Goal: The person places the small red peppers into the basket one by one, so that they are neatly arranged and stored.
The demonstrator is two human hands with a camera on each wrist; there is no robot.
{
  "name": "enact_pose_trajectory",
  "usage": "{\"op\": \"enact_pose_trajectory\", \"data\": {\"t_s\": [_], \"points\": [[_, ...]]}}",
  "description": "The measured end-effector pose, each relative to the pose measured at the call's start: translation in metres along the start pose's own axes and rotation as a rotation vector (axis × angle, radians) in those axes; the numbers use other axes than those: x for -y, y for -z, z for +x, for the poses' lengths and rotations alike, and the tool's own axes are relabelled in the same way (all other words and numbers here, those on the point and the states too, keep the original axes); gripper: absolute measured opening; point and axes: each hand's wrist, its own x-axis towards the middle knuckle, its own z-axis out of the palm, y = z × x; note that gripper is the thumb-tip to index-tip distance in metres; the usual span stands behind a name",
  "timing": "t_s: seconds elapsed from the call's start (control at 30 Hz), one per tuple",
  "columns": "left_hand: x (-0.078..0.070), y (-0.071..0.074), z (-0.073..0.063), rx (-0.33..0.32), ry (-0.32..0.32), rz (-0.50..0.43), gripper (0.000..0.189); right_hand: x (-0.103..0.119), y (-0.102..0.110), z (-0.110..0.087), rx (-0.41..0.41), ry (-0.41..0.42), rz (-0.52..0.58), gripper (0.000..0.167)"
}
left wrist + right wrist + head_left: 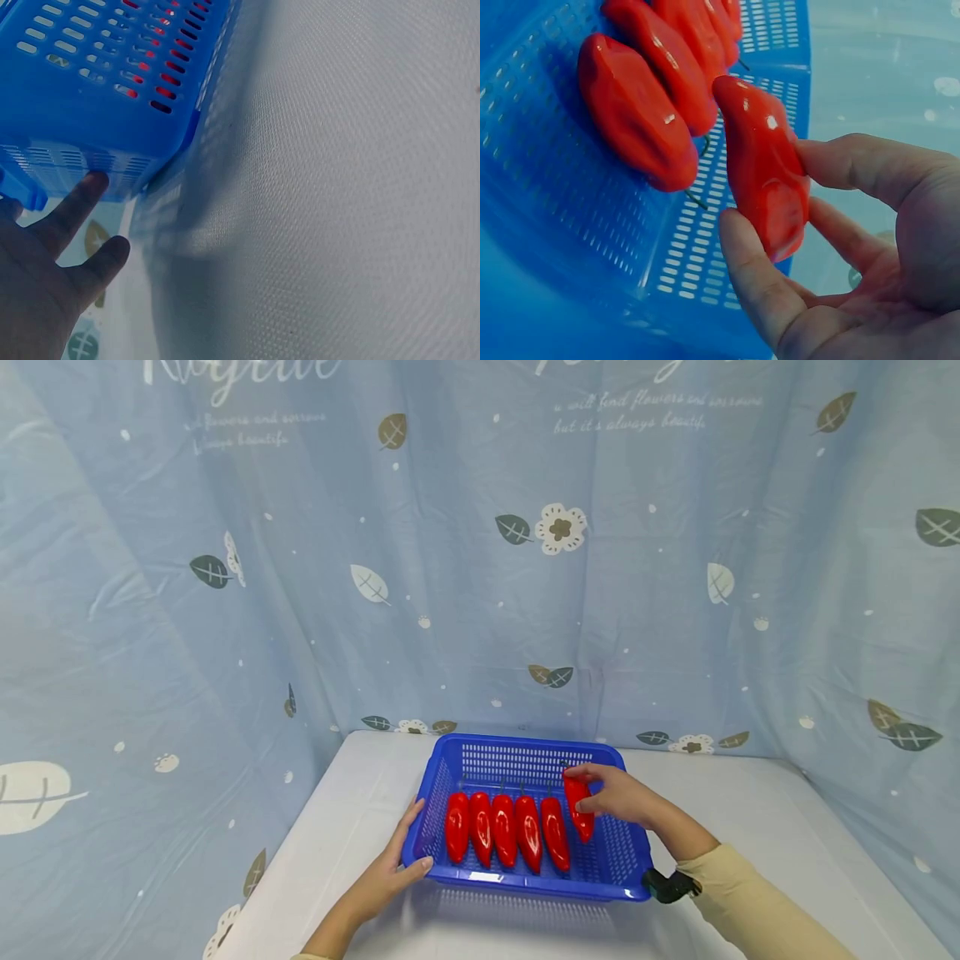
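Note:
My right hand (pixel 624 797) pinches a glossy red pepper (pixel 761 165) between thumb and fingers, over the right part of a blue plastic basket (pixel 525 885). The pepper hangs with its thin dark stem end toward the back in the head view. Several more red peppers (pixel 503 831) lie side by side in a row inside the basket, left of the held one. At the basket's front left corner is my left hand (pixel 375 881), its thumb at the front rim and its extended fingers along the left side. In the left wrist view, a straight fingertip meets the slotted wall.
Under the basket is a white-covered table (pixel 360 777). A blue curtain (pixel 450 610) with leaf and flower prints rises behind it and on both sides. A black wrist device (pixel 670 887) sits beside the basket's front right corner.

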Motion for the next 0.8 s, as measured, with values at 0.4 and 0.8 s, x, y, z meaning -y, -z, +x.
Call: {"op": "enact_pose_trajectory", "data": {"t_s": [0.4, 0.8], "points": [[0.001, -0.001, 0.0, 0.0, 0.004, 0.005, 0.087, -0.001, -0.007, 0.008, 0.048, -0.082, -0.021, 0.056], [0.0, -0.001, 0.0, -0.006, 0.021, 0.023, 0.088, -0.005, -0.013, 0.015, 0.092, -0.119, -0.071, 0.056]]}}
